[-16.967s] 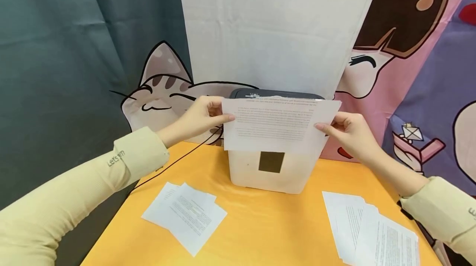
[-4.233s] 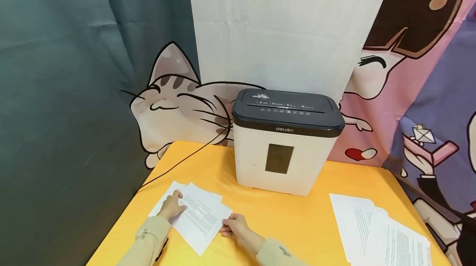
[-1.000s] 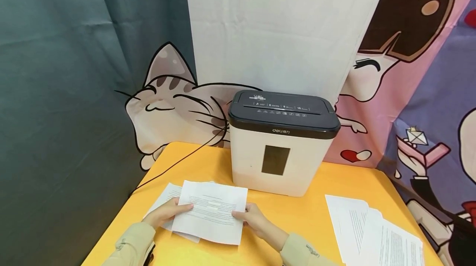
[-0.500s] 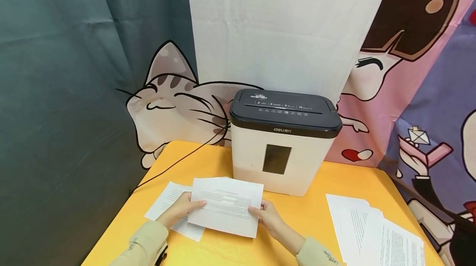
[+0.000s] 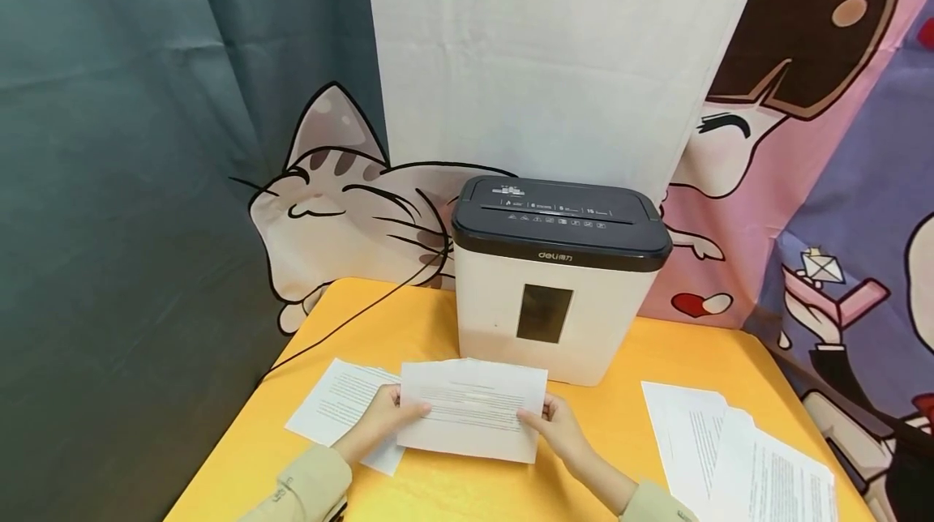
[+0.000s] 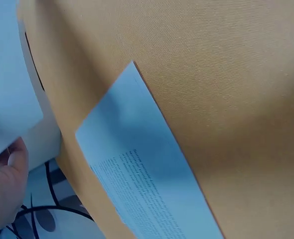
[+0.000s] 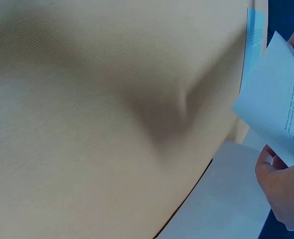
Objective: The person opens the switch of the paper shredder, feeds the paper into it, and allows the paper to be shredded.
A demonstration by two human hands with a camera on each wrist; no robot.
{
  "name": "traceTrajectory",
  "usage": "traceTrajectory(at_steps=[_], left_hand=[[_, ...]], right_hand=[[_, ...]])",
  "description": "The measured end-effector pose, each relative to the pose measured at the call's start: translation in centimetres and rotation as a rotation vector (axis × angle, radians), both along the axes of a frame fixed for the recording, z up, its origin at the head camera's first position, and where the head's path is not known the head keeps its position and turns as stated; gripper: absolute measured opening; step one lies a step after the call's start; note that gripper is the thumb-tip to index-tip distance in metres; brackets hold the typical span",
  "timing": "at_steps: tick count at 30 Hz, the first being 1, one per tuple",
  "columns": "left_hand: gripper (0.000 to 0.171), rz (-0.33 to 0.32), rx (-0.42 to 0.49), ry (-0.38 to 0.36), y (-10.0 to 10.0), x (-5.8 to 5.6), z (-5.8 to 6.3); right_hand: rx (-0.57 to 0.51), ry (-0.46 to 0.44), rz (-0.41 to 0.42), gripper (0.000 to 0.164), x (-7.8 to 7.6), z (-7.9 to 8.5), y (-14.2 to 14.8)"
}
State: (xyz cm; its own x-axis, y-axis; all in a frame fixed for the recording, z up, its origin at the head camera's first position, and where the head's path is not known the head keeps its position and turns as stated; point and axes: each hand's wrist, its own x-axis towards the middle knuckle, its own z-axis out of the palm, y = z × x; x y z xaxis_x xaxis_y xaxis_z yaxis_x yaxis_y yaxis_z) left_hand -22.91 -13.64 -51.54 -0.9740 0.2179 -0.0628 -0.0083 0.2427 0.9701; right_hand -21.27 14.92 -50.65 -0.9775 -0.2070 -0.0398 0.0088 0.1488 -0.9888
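A printed sheet of paper (image 5: 473, 418) is held up in front of the shredder, tilted, its text facing me. My left hand (image 5: 381, 423) pinches its left edge with the thumb on top, and my right hand (image 5: 567, 434) pinches the right edge the same way. The white paper shredder (image 5: 487, 307) has a dark lid (image 5: 562, 218) with a long slot across it. Under and behind my left hand lies a pile of printed paper (image 5: 337, 402). In the left wrist view a lying sheet (image 6: 142, 169) shows below the hand; the right wrist view shows the right hand (image 7: 289, 191) gripping a corner.
More printed sheets (image 5: 689, 437) lie overlapping at the right of the yellow-covered table (image 5: 598, 457). A black cord (image 5: 343, 324) runs from behind the shredder to the table's left edge. Curtains with cartoon prints (image 5: 328, 181) hang close behind.
Much earlier, both hands held a sheet at the shredder's top; later they touched the left pile. Since then a sheet has been lifted off it and carried rightward, in front of the shredder.
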Motion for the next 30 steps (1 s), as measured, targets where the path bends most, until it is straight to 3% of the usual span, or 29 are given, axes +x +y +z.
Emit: traceTrajectory(at_steps=[10,18,30], left_hand=[[0.030,-0.109,0.049,0.081,2.0,-0.2,0.7],[0.020,-0.130,-0.001,0.184,3.6,0.8,4.4],[0.017,-0.110,-0.029,0.230,3.9,0.4,7.3]], right_hand=[[0.045,0.042,-0.056,0.033,0.6,0.5,2.7],[0.091,0.084,-0.094,0.028,0.7,1.5,4.2],[0.083,0.201,-0.120,0.018,0.8,3.0,5.1]])
